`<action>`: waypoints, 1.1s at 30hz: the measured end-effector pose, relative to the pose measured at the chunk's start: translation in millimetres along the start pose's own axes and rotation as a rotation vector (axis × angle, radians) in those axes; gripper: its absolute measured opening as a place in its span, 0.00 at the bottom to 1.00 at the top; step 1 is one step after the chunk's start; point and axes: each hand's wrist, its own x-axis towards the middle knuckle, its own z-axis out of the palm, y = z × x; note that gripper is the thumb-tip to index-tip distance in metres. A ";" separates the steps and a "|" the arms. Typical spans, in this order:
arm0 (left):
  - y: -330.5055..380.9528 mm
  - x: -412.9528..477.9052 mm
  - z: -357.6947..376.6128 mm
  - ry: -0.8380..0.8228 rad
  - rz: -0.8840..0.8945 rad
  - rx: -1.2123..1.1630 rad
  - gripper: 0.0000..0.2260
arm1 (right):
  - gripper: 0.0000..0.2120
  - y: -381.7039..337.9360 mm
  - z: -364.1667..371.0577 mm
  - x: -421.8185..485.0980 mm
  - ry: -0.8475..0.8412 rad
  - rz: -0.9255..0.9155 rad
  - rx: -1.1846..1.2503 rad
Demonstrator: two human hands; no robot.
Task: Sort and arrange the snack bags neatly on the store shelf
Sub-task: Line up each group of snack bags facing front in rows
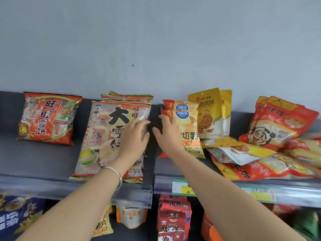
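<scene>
1. The left hand (135, 136), a bracelet (115, 174) on its wrist, lies flat on the top big rice-cracker bag (104, 133), fingers loose and spread, gripping nothing.
2. That bag tops a stack lying flat at the middle of the shelf (43, 157).
3. The right hand (167, 133) touches the left edge of the front yellow chip bag (189, 126) with straight fingers, thumb apart.
4. Walnut pouches (209, 115) stand just beside the chips; red bags (281, 122) lie heaped farther right.

red rice-cracker bag (46, 117), yellow chip bags (188, 129), grey wall (156, 40)
</scene>
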 end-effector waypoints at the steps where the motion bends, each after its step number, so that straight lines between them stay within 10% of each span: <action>1: 11.7 1.4 6.5 -0.020 0.023 -0.025 0.16 | 0.22 7.2 -11.0 0.9 0.004 -0.016 -0.058; 18: 178.0 10.2 118.9 -0.512 0.100 -0.047 0.21 | 0.17 172.3 -194.5 2.6 -0.370 0.177 -0.509; 33: 220.2 17.1 160.3 -0.489 -0.093 -0.049 0.18 | 0.21 249.0 -211.8 20.4 -0.508 -0.004 -0.349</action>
